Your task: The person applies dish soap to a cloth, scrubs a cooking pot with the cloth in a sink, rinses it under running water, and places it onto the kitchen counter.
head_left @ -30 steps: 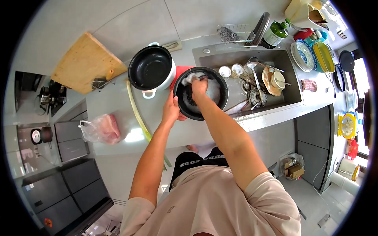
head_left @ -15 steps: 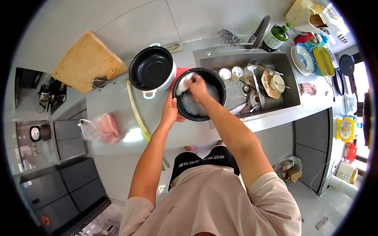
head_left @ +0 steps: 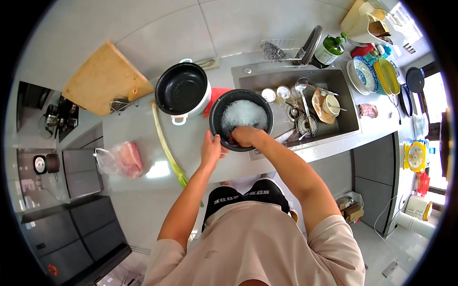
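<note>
A round black pot (head_left: 267, 102) with foamy water inside stands at the counter's front, partly over the sink's left edge. My left hand (head_left: 211, 148) is at the pot's lower left rim, thumb up and fingers around the outside, steadying it. My right hand (head_left: 245, 136) reaches inside, against the near wall; its fingers are curled down into the suds, and what they hold is hidden. A red cloth (head_left: 214, 97) lies behind the pot. Left of it stands a white pot with a black interior (head_left: 182, 89).
The sink (head_left: 350, 112) holds glasses, a ladle and dishes. A faucet (head_left: 312, 44) and green bottle (head_left: 329, 50) stand behind it. Leftward are a long green onion (head_left: 164, 140), bagged meat (head_left: 128, 159) and a wooden board (head_left: 105, 81). Stacked plates (head_left: 361, 75) are at right.
My right hand has moved from the pot's far left side down to its near wall, and the white cloth it held is out of sight. Foam now shows in the middle of the pot.
</note>
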A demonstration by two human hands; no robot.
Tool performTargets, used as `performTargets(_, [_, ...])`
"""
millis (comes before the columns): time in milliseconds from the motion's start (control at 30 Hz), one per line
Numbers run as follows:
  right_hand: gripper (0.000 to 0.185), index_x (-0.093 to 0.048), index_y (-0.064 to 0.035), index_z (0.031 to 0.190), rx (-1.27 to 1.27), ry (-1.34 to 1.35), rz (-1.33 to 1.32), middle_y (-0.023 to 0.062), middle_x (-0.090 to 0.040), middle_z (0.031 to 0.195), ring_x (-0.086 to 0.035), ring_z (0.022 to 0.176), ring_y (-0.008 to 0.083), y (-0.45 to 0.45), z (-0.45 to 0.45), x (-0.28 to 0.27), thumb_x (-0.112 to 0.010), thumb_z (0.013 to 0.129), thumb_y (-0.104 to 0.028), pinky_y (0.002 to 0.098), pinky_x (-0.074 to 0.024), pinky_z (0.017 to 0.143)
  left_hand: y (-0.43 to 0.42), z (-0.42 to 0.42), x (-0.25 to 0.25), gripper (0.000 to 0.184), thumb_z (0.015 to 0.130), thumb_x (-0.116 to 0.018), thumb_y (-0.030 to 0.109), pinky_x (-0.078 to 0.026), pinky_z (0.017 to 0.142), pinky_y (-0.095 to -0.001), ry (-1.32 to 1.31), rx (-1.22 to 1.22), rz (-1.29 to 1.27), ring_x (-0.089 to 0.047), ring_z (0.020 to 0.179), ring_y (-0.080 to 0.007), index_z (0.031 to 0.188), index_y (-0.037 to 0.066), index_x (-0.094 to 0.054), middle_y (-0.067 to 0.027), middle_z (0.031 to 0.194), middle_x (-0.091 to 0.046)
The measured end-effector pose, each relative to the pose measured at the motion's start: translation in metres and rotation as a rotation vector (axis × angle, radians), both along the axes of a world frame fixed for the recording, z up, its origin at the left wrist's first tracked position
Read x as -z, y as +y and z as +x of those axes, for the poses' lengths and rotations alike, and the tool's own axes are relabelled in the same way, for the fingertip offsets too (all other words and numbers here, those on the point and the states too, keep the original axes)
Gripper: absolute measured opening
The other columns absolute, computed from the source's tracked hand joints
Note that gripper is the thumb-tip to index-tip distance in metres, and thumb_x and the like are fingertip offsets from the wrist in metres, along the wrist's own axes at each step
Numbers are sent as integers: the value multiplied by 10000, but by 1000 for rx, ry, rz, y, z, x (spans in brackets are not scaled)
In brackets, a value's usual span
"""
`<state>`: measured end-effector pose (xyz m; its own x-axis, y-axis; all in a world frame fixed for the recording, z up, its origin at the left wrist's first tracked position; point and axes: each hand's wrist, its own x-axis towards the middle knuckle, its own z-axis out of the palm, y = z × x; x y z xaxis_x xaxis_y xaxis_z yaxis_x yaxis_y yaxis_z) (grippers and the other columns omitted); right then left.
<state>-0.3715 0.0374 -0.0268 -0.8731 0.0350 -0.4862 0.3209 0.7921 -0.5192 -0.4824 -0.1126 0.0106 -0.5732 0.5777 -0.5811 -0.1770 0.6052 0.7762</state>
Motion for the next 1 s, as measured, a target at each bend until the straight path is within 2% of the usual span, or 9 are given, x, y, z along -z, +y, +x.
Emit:
performTargets(100, [264, -740, -79, 1070, 38, 89, -98, 199, -750, 991, -709, 1000, 392, 0, -7, 16, -640, 826, -77, 473, -541, 861, 12, -40, 50, 476, 1084, -491, 269, -592, 526, -399, 616, 118, -17, -745, 730, -293, 1534, 127, -430, -171, 977, -727])
performTargets(233, [278, -712, -85, 1092, 357, 355, -233, 198, -741, 1027, -705, 1002, 397, -1, -53, 33, -665, 820, -50, 462, -544, 883, 36, -55, 5, 449, 1085, -512, 244, -609, 530, -389, 326, 248, 77, -730, 768, -251, 1524, 146, -494, -162, 1077, -715])
performTargets(300, [269, -653, -64, 1124, 1307, 580, -596, 191, -702, 1031, -688, 985, 348, -7, -73, 33, -711, 863, -95, 436, -541, 867, 32, -55, 7, 445, 1086, -516, 234, -619, 534, -386, 280, 220, 75, -726, 781, -236, 1524, 158, -507, -150, 1096, -708])
performTargets(433, [312, -626, -74, 1168, 1451, 863, -999, 186, -675, 1028, -674, 979, 346, -3, -72, 27, -749, 885, -122, 415, -538, 857, 27, -53, 0, 455, 1092, -506, 219, -642, 540, -390, 71, 134, 132, -710, 739, -214, 1544, 172, -489, -94, 1059, -699])
performTargets(500, [298, -620, -79, 1186, 925, 622, -355, 200, -657, 1094, -675, 1011, 376, -15, -45, 2, -732, 910, -82, 422, -542, 871, 27, -54, -5, 451, 1092, -504, 213, -647, 543, -393, 20, 124, 139, -707, 733, -207, 1540, 171, -494, -80, 1040, -693])
performTargets(533, [315, -622, -96, 1246, 833, 679, -287, 201, -638, 1156, -673, 1033, 400, -22, -41, 0, -684, 939, -57, 432, -543, 898, 27, -54, -6, 451, 1090, -502, 206, -646, 539, -390, 35, 126, 150, -708, 730, -203, 1540, 164, -493, -77, 1019, -688])
performTargets(633, [329, -645, -108, 1281, 871, 933, -188, 209, -621, 1196, -673, 1032, 410, -30, -55, -11, -658, 956, -57, 450, -544, 896, 24, -52, -3, 452, 1084, -504, 191, -644, 528, -389, 113, 148, 146, -710, 719, -202, 1535, 151, -494, -78, 984, -682])
performTargets(767, [405, -677, -104, 1302, 1071, 822, 122, 226, -595, 1180, -677, 991, 427, 0, -75, -18, -612, 911, -23, 478, -562, 853, 24, -48, -4, 454, 1067, -531, 169, -646, 516, -393, 88, 128, 186, -718, 702, -222, 1518, 128, -499, -105, 940, -688])
performTargets(1000, [437, -626, -82, 1341, 939, 551, 504, 214, -576, 1238, -689, 998, 419, 24, 4, -38, -568, 910, -30, 508, -580, 866, 24, -36, 1, 370, 1063, -529, 168, -659, 538, -402, 302, 89, 192, -756, 768, -315, 1423, 83, -545, -191, 992, -731])
